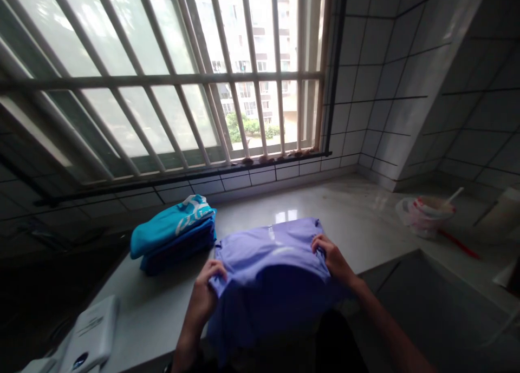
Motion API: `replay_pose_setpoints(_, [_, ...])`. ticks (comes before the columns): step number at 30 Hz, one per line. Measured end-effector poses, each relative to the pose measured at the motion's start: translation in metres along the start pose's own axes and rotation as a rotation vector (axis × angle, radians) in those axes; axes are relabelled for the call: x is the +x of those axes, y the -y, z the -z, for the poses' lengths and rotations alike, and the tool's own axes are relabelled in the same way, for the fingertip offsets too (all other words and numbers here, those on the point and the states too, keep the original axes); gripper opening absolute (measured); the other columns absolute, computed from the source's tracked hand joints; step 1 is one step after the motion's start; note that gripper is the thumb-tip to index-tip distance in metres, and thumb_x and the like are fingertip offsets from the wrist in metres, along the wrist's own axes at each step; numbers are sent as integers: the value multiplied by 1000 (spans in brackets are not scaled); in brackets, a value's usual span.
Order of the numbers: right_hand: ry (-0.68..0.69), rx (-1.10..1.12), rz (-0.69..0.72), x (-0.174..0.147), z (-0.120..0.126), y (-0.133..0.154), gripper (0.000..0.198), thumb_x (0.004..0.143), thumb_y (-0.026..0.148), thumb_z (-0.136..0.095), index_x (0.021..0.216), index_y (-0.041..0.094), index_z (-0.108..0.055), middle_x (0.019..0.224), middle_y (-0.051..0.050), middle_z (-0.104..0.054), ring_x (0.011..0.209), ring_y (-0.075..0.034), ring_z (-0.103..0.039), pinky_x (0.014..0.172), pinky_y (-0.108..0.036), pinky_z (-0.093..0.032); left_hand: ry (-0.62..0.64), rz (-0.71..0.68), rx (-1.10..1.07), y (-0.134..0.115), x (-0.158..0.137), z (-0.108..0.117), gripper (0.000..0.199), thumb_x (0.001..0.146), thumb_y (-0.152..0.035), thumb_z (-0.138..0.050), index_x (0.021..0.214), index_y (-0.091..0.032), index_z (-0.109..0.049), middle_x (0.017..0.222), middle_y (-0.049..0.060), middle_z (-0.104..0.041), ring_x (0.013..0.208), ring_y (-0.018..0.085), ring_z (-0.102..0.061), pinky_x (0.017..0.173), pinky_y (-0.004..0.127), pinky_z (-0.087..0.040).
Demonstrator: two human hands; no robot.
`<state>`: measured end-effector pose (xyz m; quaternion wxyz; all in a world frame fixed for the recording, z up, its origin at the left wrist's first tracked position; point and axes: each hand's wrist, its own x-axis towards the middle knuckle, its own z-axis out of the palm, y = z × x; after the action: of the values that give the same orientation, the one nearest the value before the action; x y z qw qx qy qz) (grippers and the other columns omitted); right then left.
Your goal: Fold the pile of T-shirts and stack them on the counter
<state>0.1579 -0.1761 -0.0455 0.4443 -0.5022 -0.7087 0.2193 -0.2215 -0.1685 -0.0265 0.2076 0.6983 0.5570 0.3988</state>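
Note:
A light purple garment (pixel 280 259), probably a shirt, lies partly on the countertop and hangs down over its front edge. My left hand (pixel 207 281) grips its left side, fingers curled over the fabric. On the opposite side my right hand (pixel 330 256) is closed on the cloth near the right edge. The fabric spans between both hands, with a curved opening facing me and a small white mark near the far edge. Left of it sits a stack of folded clothes (pixel 174 232), bright blue with white lettering on top and darker blue beneath.
A white box-like device (pixel 91 329) stands at the counter's left front. At the right are a bag-lined tub (pixel 433 213) with a white stick and a red-handled item (pixel 459 244). A barred window (pixel 187 80) rises behind the pale countertop (pixel 365 210).

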Motion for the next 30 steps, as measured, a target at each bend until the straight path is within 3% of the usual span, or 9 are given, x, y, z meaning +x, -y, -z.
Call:
replay_pose_setpoints(2, [66, -76, -64, -37, -7, -18, 21, 74, 6, -50, 79, 24, -58, 113, -9, -65, 109, -25, -65, 97, -37, -51, 117, 84, 72, 26, -38, -12, 15, 63, -11, -52, 61, -25, -57, 102, 6, -69, 106, 26, -67, 98, 38, -53])
replay_pose_setpoints(4, [78, -158, -113, -55, -12, -28, 30, 69, 0, -45, 82, 25, -58, 123, -8, -63, 115, -24, -64, 99, -37, -51, 179, 117, 113, 43, -58, -21, 19, 63, -9, -50, 65, -27, -59, 120, 7, -69, 119, 27, -64, 105, 41, -51])
replay_pose_setpoints(8, [88, -236, -145, -45, -17, -29, 43, 63, -6, -39, 86, 24, -59, 126, -8, -62, 118, -21, -63, 100, -34, -50, 240, 101, 151, 47, -43, -29, 14, 68, -13, -50, 68, -26, -57, 128, 10, -66, 123, 27, -63, 107, 40, -50])
replay_pose_setpoints(14, [107, -194, -110, -5, -5, -24, 36, 69, -3, -41, 86, 21, -62, 121, -9, -64, 118, -20, -63, 104, -33, -48, 170, 75, 192, 21, 3, -26, 14, 64, -12, -48, 67, -23, -56, 116, 11, -70, 115, 26, -67, 103, 39, -53])
replay_pose_setpoints(18, [40, -297, -107, -24, 10, -26, 39, 70, 1, -44, 94, 22, -67, 131, -8, -65, 125, -23, -60, 110, -39, -44, 15, 18, 153, 30, -18, -15, 18, 73, -15, -45, 80, -23, -60, 127, 10, -70, 122, 26, -65, 104, 40, -53])
replay_pose_setpoints(21, [36, -425, -187, -55, 15, -34, 39, 72, 4, -44, 94, 23, -70, 135, -7, -66, 126, -26, -59, 112, -45, -42, 79, 15, 166, 50, -43, -12, 21, 71, -12, -44, 79, -23, -60, 126, 9, -71, 124, 26, -64, 105, 40, -53])
replay_pose_setpoints(24, [82, -465, -223, -80, 14, -45, 49, 74, 5, -42, 108, 24, -73, 142, -6, -63, 134, -24, -56, 116, -47, -39, 123, 18, 211, 66, -59, -17, 28, 66, -7, -42, 80, -23, -61, 130, 8, -70, 128, 25, -63, 107, 40, -52])
replay_pose_setpoints(27, [97, -458, -286, -92, 8, -52, 58, 77, 7, -40, 123, 24, -72, 152, -5, -55, 147, -24, -43, 122, -51, -32, 116, 12, 268, 67, -68, -25, 36, 61, -3, -40, 83, -22, -61, 137, 7, -66, 133, 24, -59, 112, 41, -49])
replay_pose_setpoints(30, [83, -439, -349, -95, 1, -51, 52, 89, 16, -37, 127, 23, -71, 156, -5, -50, 151, -25, -36, 124, -54, -29, 93, 2, 310, 63, -73, -32, 35, 64, -1, -40, 84, -23, -59, 139, 7, -65, 133, 24, -59, 112, 43, -48])
